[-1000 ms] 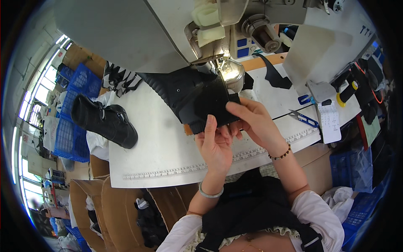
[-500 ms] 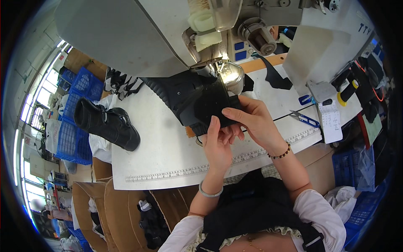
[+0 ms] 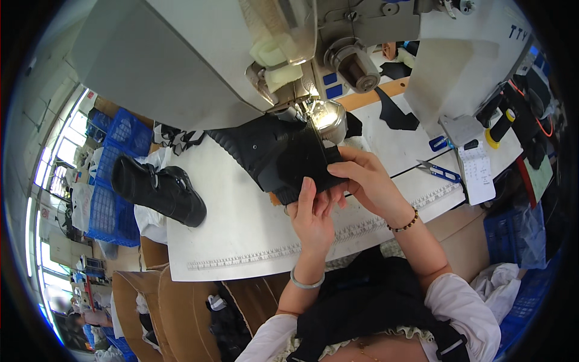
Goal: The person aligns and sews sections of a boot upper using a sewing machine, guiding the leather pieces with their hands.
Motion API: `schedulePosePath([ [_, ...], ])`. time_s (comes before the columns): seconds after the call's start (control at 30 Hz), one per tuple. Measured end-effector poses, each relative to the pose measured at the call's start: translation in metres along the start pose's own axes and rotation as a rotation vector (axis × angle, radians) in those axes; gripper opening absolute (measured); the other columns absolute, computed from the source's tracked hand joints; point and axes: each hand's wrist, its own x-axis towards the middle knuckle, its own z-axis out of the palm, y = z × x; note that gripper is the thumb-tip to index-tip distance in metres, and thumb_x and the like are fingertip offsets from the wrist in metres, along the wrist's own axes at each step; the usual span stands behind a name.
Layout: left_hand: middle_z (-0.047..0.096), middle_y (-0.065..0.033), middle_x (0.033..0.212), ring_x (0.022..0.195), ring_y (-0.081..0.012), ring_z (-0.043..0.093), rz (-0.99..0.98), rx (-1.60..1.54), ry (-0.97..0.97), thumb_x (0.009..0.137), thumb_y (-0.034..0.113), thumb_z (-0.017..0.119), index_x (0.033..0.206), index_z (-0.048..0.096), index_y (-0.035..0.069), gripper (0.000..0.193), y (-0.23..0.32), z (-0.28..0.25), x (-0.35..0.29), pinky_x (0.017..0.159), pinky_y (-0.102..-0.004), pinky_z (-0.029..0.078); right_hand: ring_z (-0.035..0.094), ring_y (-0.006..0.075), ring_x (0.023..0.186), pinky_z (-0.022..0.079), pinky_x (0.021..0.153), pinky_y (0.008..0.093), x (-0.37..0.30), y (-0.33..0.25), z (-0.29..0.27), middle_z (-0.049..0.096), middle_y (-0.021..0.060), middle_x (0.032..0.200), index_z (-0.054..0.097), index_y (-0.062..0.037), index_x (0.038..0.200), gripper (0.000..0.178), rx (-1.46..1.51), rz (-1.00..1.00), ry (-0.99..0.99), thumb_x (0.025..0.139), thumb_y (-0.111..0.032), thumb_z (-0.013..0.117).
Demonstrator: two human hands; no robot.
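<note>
A black leather boot upper [image 3: 283, 154] lies on the white table under the lit needle area of a sewing machine [image 3: 223, 69]. My left hand [image 3: 315, 220] is closed on its near edge, thumb on top and fingers partly hidden beneath. Close by, my right hand [image 3: 369, 184] pinches the right edge of the upper between thumb and fingers, next to the machine's round metal post [image 3: 330, 123]. A finished-looking black boot [image 3: 160, 190] lies on its side at the table's left.
A printed ruler strip [image 3: 265, 256] runs along the near edge of the white table [image 3: 211, 235]. To the right lie thread snips [image 3: 443, 172], a notepad [image 3: 477, 175] and a thread spool [image 3: 499, 130]. Blue crates [image 3: 114, 211] stand left; cardboard boxes [image 3: 184, 314] are below.
The whole view has tilted slightly, so the machine and boot appear lower. Both hands keep their hold on the boot upper, with only a slight shift of the right thumb.
</note>
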Motion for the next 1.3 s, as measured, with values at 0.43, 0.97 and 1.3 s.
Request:
schedulePosePath([
  [0.43,0.037,0.001,0.051,0.049,-0.0105,0.044,0.016,-0.007,0.126,0.092,0.022,0.046,0.062,0.043,0.007,0.033,-0.003,0.009,-0.001,0.043,-0.0214,0.031,0.059,0.008,0.061,0.049,0.055,0.0204,-0.003,0.007,-0.003,0.062,0.0047,0.075,0.057,0.0041,0.097,0.016,-0.157,-0.156,0.016,0.087,-0.006,0.051],
  [0.97,0.04,-0.0004,0.052,0.053,-0.0115,0.045,0.026,-0.001,0.044,0.093,0.025,0.042,0.064,0.048,0.004,0.037,-0.002,0.003,0.0,0.045,-0.0245,0.034,0.049,0.0004,0.053,0.038,0.045,0.0142,0.002,0.006,0.004,0.053,-0.0031,0.063,0.057,-0.0017,0.079,0.018,-0.226,-0.124,0.115,0.085,-0.017,0.064],
  [1.3,0.037,-0.0003,0.051,0.055,-0.0118,0.045,-0.028,0.05,0.039,0.094,0.027,0.042,0.057,0.042,0.007,0.042,0.002,0.007,-0.003,0.047,-0.0241,0.033,0.053,0.0046,0.055,0.041,0.046,0.0164,0.003,-0.003,0.003,0.055,-0.0006,0.065,0.054,-0.0022,0.089,0.019,-0.123,0.008,0.087,0.086,-0.02,0.062],
])
